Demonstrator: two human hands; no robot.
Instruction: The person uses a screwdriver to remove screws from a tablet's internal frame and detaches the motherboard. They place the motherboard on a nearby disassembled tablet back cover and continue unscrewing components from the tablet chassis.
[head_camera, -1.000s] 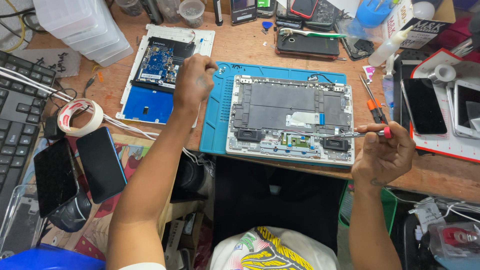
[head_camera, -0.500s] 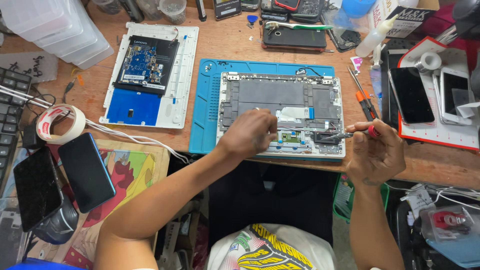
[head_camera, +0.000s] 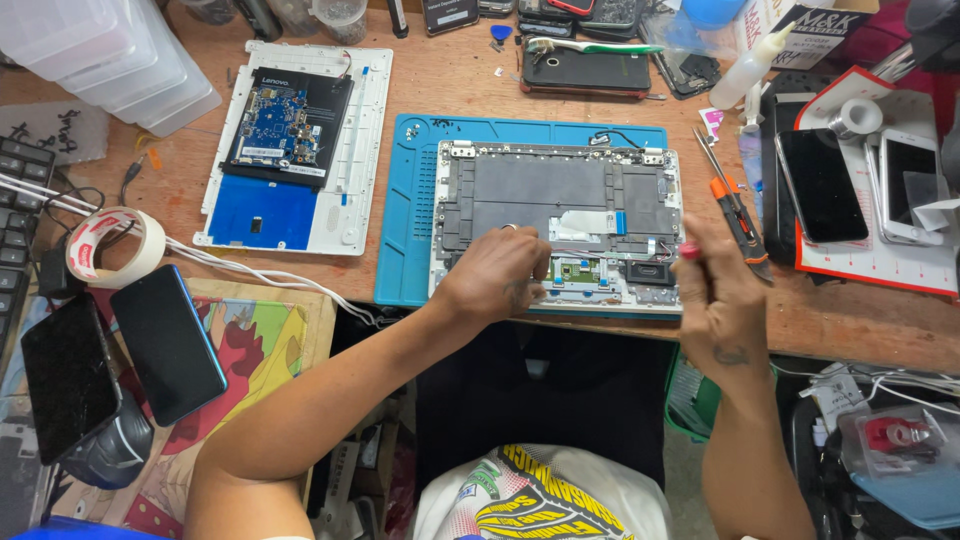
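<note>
An opened laptop base (head_camera: 560, 200) lies on a blue work mat (head_camera: 410, 200) in the middle of the wooden bench. My left hand (head_camera: 495, 275) rests on its lower left part, fingers curled down onto the inner parts near the trackpad board. My right hand (head_camera: 722, 295) is at the laptop's lower right corner, closed around a red-handled screwdriver (head_camera: 690, 250) whose tip is hidden behind the hand.
A white back cover with a blue circuit board (head_camera: 290, 150) lies to the left of the mat. A tape roll (head_camera: 105, 245) and two phones (head_camera: 165, 340) sit at the left. Orange-handled screwdrivers (head_camera: 735, 210) and more phones (head_camera: 820, 185) lie at the right.
My left hand came from the white cover at the left down onto the laptop base. My right hand with the screwdriver drew in to the laptop's lower right corner.
</note>
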